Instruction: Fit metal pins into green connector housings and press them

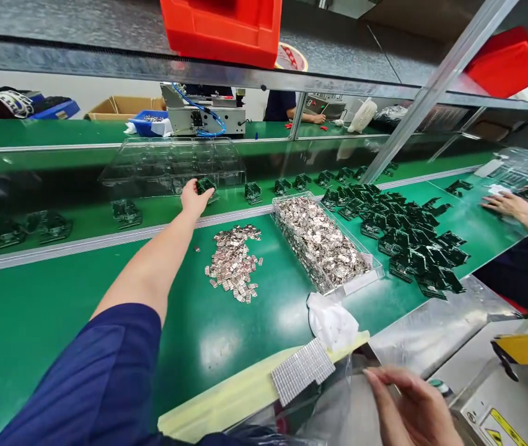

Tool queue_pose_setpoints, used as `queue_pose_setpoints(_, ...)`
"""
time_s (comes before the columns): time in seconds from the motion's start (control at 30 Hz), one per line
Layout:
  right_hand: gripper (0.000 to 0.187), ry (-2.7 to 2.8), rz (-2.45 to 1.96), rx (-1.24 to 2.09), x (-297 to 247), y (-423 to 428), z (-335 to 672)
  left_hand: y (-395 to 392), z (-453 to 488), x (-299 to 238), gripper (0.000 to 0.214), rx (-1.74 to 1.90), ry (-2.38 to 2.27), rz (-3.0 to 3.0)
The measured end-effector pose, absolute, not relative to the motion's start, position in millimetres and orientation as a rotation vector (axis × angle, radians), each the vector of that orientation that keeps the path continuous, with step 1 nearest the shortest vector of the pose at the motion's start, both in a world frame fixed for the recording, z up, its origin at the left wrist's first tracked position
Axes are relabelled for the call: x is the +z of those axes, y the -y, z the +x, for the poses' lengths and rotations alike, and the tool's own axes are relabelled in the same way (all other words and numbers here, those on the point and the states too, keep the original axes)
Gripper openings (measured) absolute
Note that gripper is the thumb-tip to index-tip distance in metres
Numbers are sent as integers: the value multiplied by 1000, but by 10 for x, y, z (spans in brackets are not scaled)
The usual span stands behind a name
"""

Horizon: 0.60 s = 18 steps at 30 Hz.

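My left hand [194,199] reaches across to the green belt, its fingers closed on a small dark green circuit-board part [206,185]. More such parts stand in a row along the belt, such as a board part [253,192] just to the right. My right hand [415,406] is low in front of me, thumb and forefinger pinched at the edge of a clear plastic bag [345,409]. A loose pile of small metal pieces [235,263] lies on the green table, left of a clear tray [375,272] full of similar pieces.
Dark board parts [413,238] are heaped right of the tray. A block of silver pieces [302,371] lies by a white cloth [331,322]. A co-worker's hands [508,204] are at the far right. A metal post [435,93] and shelf with a red bin [222,31] stand ahead.
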State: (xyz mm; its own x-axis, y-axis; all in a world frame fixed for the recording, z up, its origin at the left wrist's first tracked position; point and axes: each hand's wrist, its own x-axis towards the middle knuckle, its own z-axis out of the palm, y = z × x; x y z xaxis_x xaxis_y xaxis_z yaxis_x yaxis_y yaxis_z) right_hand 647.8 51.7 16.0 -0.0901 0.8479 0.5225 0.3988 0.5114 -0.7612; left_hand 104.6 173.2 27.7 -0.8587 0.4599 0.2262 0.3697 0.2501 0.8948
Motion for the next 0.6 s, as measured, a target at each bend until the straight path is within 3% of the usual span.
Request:
queue_pose_setpoints(0.2,8,2034,-884,807,312,-904,5605,-1665,1096,-68,67,1713,-2353,854)
queue_pose_setpoints(0.43,19,2531,-829,706,196,-1569,4363,-128,891,-263,35,1795,-2519,862)
queue_pose_setpoints(0.5,18,2577,-861,670,110,-1662,4143,233,693,-265,42,1721,-2710,770)
queue_pose_setpoints(0.6,16,2610,-885,655,14,-1696,4033,441,397,-230,71,1492,-2907,742)
